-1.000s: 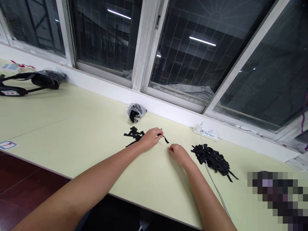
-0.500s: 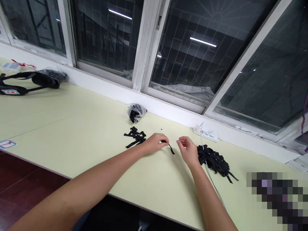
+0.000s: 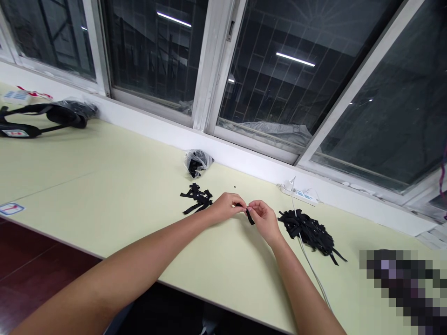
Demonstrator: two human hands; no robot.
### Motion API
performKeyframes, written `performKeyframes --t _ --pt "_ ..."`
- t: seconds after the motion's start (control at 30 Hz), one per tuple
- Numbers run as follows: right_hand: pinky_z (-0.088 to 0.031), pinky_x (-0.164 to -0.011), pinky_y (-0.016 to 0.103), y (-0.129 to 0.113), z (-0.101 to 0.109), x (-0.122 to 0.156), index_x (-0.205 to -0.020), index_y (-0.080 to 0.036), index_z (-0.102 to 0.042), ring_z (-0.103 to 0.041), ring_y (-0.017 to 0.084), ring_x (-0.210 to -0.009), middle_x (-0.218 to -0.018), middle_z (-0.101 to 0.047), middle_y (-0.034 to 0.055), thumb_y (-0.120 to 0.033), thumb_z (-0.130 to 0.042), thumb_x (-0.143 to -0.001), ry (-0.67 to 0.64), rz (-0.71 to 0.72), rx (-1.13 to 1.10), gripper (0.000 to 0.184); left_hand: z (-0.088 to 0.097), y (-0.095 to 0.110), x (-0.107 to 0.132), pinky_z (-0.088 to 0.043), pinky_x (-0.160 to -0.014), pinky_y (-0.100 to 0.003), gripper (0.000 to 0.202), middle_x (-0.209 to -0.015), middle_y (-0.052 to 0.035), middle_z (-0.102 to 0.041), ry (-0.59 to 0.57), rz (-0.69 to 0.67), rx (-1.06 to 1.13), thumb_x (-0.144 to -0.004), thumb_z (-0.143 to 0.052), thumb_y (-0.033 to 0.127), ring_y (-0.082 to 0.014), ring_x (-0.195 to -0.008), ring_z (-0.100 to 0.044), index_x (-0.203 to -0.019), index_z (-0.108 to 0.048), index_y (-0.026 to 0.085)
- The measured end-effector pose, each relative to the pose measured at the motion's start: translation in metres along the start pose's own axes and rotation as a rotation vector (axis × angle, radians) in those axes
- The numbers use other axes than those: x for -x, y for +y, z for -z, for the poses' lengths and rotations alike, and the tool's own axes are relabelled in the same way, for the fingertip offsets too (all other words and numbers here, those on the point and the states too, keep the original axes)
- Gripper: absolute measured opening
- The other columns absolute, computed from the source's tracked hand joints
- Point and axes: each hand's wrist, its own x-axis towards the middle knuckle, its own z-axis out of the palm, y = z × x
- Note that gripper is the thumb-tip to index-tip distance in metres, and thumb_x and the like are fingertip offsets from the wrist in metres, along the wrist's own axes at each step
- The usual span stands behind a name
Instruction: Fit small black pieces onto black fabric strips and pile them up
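My left hand [image 3: 228, 206] is closed in a pinch on a short black strap [image 3: 250, 217], whose free end hangs down between my hands. Close against it, my right hand [image 3: 264, 218] has thumb and fingers pinched at the same strap near the left fingertips. Both hands are just above the pale table. A small group of black straps [image 3: 197, 199] lies left of my left hand. To the right of my right hand is a larger heap of black straps [image 3: 309, 231]. Fine detail at the fingertips is too small to make out.
A clear plastic bag [image 3: 198, 163] with black pieces stands by the wall. A white power strip [image 3: 303, 196] lies at the back right, its cable [image 3: 312, 270] running over the table. Black headgear [image 3: 66, 115] sits far left. A pixelated dark area covers the lower right.
My right hand has moved left to the strap and now pinches it beside my left fingertips. My left hand has stayed nearly still, holding the strap.
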Motion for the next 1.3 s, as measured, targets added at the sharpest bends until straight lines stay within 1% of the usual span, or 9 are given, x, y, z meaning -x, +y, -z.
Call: performKeyframes --t 0.3,0.47,0.67,0.87,0.93,1.0,1.17,1.23,1.3 --pt "-0.052 -0.073 0.031 -0.010 -0.001 0.005 -0.094 -0.019 -0.061 -0.066 0.019 -0.079 -0.088 -0.070 0.0070 -0.055 -0.071 -0.078 -0.021 0.013 0.034 0.041 -0.002 0.003 0.002 -0.045 -0.072 -0.026 0.007 -0.081 -0.0020 -0.070 0.020 0.067 0.043 -0.077 -0.068 0.021 -0.0151 -0.077 -0.062 -0.079 -0.071 0.016" --pt "-0.055 -0.079 0.033 -0.010 -0.003 0.006 -0.093 -0.019 -0.061 -0.068 0.021 -0.087 -0.094 -0.070 0.0080 -0.052 -0.078 -0.071 -0.032 -0.006 0.023 0.043 -0.002 -0.003 0.003 -0.044 -0.071 -0.026 0.007 -0.084 -0.0010 -0.067 -0.064 0.042 -0.029 -0.081 -0.061 0.021 -0.0149 -0.078 -0.058 -0.085 -0.065 0.017" --pt "-0.055 -0.082 0.036 -0.008 -0.002 0.005 -0.089 -0.019 -0.063 -0.069 0.021 -0.085 -0.088 -0.072 0.0072 -0.051 -0.081 -0.067 -0.027 -0.040 0.002 0.043 -0.002 -0.005 0.005 -0.041 -0.068 -0.026 0.005 -0.082 -0.0007 -0.062 -0.106 -0.005 -0.142 -0.084 -0.054 0.020 -0.0145 -0.075 -0.053 -0.084 -0.058 0.017" --pt "-0.055 -0.077 0.037 -0.006 0.011 -0.001 -0.087 -0.018 -0.062 -0.068 0.019 -0.072 -0.077 -0.071 0.0049 -0.052 -0.081 -0.064 -0.041 -0.138 -0.062 0.045 -0.006 -0.004 0.003 -0.046 -0.072 -0.026 0.013 -0.089 -0.0023 -0.067 -0.124 0.056 -0.002 -0.085 -0.059 0.028 -0.0151 -0.080 -0.059 -0.091 -0.063 0.017" --pt "-0.054 -0.074 0.037 -0.008 0.030 -0.004 -0.086 -0.018 -0.063 -0.066 0.020 -0.068 -0.076 -0.071 0.0053 -0.051 -0.077 -0.065 0.077 -0.129 0.051 0.042 0.003 -0.007 0.000 -0.048 -0.078 -0.028 0.021 -0.102 -0.0046 -0.069 -0.096 0.056 -0.017 -0.085 -0.062 0.032 -0.0176 -0.090 -0.062 -0.100 -0.065 0.018" --pt "-0.052 -0.075 0.037 -0.010 0.057 -0.006 -0.088 -0.018 -0.067 -0.066 0.022 -0.074 -0.084 -0.072 0.0079 -0.047 -0.071 -0.070 0.289 -0.064 0.300 0.035 0.021 -0.011 -0.005 -0.049 -0.080 -0.030 0.024 -0.111 -0.0065 -0.068 -0.009 0.048 -0.137 -0.086 -0.061 0.035 -0.0199 -0.096 -0.062 -0.104 -0.066 0.019" --pt "-0.046 -0.082 0.040 -0.008 0.127 0.000 -0.094 -0.021 -0.073 -0.064 0.029 -0.087 -0.093 -0.073 0.0116 -0.038 -0.055 -0.077 0.825 -0.151 0.769 0.030 0.089 -0.030 -0.012 -0.045 -0.097 -0.038 0.021 -0.108 -0.0086 -0.068 0.179 0.007 -0.534 -0.088 -0.051 0.024 -0.0246 -0.104 -0.060 -0.099 -0.069 0.019" --pt "-0.044 -0.082 0.044 0.002 0.142 0.002 -0.094 -0.022 -0.073 -0.062 0.031 -0.087 -0.092 -0.072 0.0133 -0.036 -0.053 -0.077 0.904 -0.239 0.855 0.030 0.111 -0.036 -0.009 -0.046 -0.095 -0.038 0.020 -0.103 -0.0094 -0.068 0.192 0.057 -0.639 -0.084 -0.053 0.022 -0.0262 -0.103 -0.059 -0.092 -0.071 0.018" --pt "-0.042 -0.081 0.050 0.013 0.148 0.004 -0.091 -0.023 -0.073 -0.060 0.036 -0.091 -0.093 -0.071 0.0162 -0.035 -0.053 -0.076 0.879 -0.361 0.930 0.028 0.126 -0.038 -0.005 -0.048 -0.089 -0.035 0.018 -0.101 -0.0101 -0.068 0.130 0.149 -0.699 -0.079 -0.058 0.021 -0.0265 -0.098 -0.061 -0.088 -0.072 0.018"
